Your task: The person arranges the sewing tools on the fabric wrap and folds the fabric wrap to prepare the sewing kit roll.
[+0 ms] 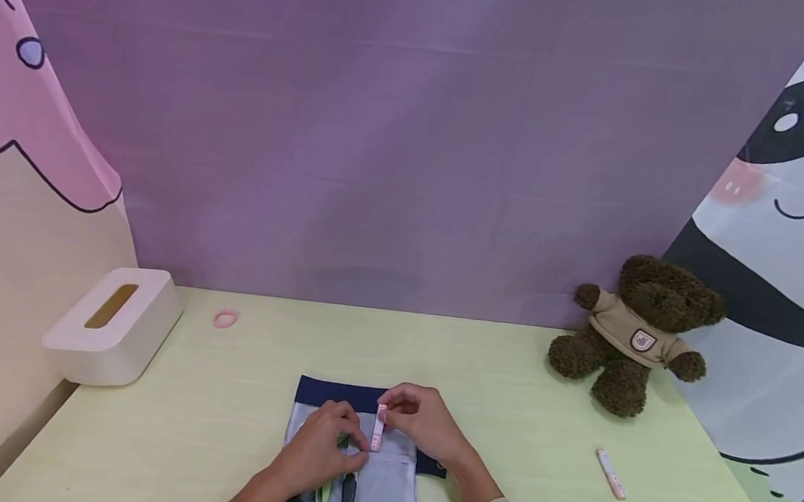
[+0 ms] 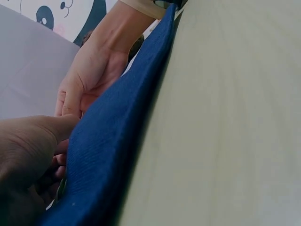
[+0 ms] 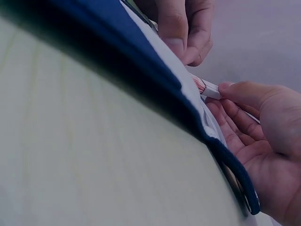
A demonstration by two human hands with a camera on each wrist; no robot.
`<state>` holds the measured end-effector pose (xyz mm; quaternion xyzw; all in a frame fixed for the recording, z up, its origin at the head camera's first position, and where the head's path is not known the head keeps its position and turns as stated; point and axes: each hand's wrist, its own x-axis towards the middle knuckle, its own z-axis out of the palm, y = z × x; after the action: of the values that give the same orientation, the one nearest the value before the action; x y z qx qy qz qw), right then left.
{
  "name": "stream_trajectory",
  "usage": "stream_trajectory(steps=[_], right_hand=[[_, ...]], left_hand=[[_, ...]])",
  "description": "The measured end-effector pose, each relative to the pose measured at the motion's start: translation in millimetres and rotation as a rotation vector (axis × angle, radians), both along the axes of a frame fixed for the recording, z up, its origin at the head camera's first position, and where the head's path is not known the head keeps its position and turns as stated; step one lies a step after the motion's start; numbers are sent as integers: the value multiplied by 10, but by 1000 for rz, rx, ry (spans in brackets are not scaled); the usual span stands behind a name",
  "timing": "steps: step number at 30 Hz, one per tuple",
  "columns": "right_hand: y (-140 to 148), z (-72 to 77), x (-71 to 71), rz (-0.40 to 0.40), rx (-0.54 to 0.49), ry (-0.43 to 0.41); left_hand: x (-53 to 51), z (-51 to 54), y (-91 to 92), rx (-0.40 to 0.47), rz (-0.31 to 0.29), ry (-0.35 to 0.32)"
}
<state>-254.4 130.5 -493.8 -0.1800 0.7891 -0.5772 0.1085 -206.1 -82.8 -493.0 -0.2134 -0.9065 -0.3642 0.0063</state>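
Observation:
An unfolded navy fabric case (image 1: 394, 483) with pale grey lining and pockets lies at the table's front. My right hand (image 1: 427, 426) pinches a short pink-and-white stick (image 1: 378, 429) by its upper end, over the lining; its exact kind is unclear. In the right wrist view, the stick (image 3: 211, 89) shows flat white sides and reddish stripes. At the pocket edge left of the stick, my left hand (image 1: 323, 446) pinches the lining fabric between thumb and forefinger. Below it a dark-handled tool (image 1: 349, 491) and a green item (image 1: 324, 491) sit in the case, partly hidden by that hand.
Another pink-and-white stick (image 1: 611, 474) lies on the table (image 1: 502, 416) to the right. A brown teddy bear (image 1: 640, 333) sits at the back right. A white tissue box (image 1: 115, 331) stands at the left, with a pink ring (image 1: 224, 318) beyond it.

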Motion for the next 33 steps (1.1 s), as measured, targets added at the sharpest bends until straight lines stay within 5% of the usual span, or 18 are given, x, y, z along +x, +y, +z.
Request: stream_trajectory(steps=[33], right_hand=[[-66,50,42,-2,75,54]], left_hand=[[17,-114,-1,-59,-23,93]])
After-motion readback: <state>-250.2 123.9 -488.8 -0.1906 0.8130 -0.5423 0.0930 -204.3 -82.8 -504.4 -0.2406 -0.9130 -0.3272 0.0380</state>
